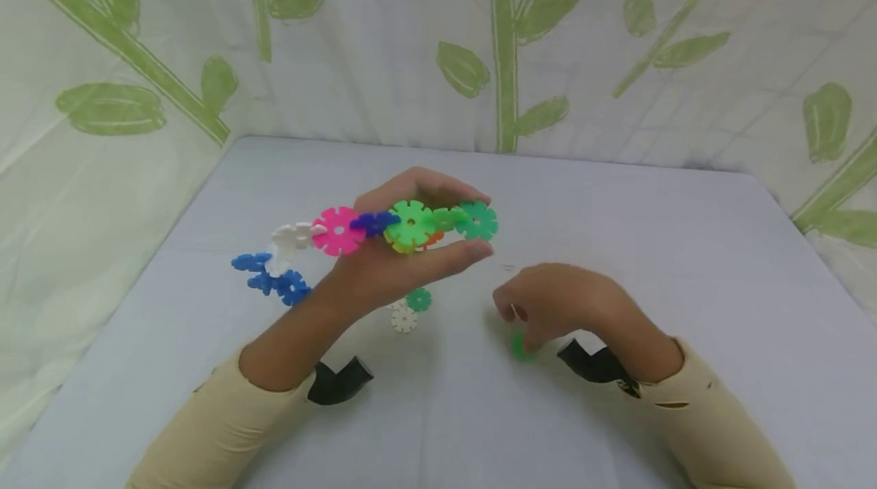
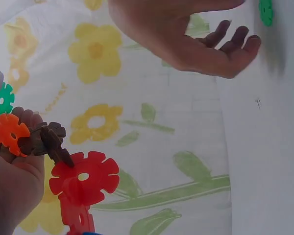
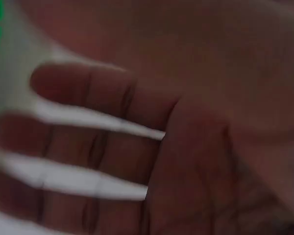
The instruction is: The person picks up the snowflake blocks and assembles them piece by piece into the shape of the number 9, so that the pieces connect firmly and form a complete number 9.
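My left hand (image 1: pixel 390 264) holds up a chain of interlocking notched plastic discs (image 1: pixel 339 231), in pink, blue, white and green. Its teal end disc (image 1: pixel 477 221) sits between thumb and fingertips. In the left wrist view, an orange disc (image 2: pixel 12 133) lies against the palm, with brown and red discs (image 2: pixel 90 177) hanging beyond it. My right hand (image 1: pixel 569 298) reaches low over the table, fingers bent down beside a loose green disc (image 1: pixel 521 346). The left wrist view shows that green disc (image 2: pixel 266 12) near the fingertips. Relaxed, spread fingers (image 3: pixel 73 142) fill the right wrist view.
Below the left hand, a loose teal disc (image 1: pixel 419 298) and a white disc (image 1: pixel 404 319) lie on the pale table (image 1: pixel 452 428). A white cloth (image 1: pixel 384 78) painted with plants hangs behind the table. Black wrist mounts (image 1: pixel 340 382) stick out at both sleeves.
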Demonstrator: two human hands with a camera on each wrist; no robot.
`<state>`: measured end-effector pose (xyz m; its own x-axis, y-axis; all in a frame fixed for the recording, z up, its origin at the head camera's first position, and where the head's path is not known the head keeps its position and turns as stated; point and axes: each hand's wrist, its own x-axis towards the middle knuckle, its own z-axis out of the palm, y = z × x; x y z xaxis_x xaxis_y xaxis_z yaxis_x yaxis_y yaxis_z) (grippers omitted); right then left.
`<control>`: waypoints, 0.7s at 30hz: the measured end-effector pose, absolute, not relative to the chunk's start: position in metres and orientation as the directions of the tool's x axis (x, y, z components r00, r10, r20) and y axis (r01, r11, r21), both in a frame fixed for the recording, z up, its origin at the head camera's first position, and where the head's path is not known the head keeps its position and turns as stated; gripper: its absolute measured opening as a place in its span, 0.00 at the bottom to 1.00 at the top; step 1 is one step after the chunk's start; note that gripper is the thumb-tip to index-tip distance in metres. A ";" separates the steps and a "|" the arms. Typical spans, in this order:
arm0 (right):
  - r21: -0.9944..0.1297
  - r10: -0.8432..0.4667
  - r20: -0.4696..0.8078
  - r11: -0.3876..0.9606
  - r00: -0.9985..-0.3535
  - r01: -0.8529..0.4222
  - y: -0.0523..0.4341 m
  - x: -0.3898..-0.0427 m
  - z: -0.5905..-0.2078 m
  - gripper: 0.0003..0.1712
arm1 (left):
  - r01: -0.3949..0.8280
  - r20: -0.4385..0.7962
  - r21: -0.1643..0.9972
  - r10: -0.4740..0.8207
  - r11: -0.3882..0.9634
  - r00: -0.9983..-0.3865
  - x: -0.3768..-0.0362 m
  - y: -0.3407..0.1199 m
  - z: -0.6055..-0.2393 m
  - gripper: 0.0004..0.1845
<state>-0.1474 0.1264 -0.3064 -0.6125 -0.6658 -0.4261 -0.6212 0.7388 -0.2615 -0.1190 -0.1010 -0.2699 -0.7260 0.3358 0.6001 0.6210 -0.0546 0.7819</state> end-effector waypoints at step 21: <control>0.002 -0.535 -0.528 0.776 -0.660 -0.630 0.099 -0.133 -0.327 0.22 | 0.584 0.572 0.810 0.292 -0.051 -0.767 -0.118 -0.105 -0.265 0.21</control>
<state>-0.1331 0.0989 -0.3272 -0.6596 -0.5345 -0.5284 -0.6305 0.7762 0.0018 -0.1181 -0.1054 -0.2650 -0.7669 0.2916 0.5717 0.5844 -0.0509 0.8099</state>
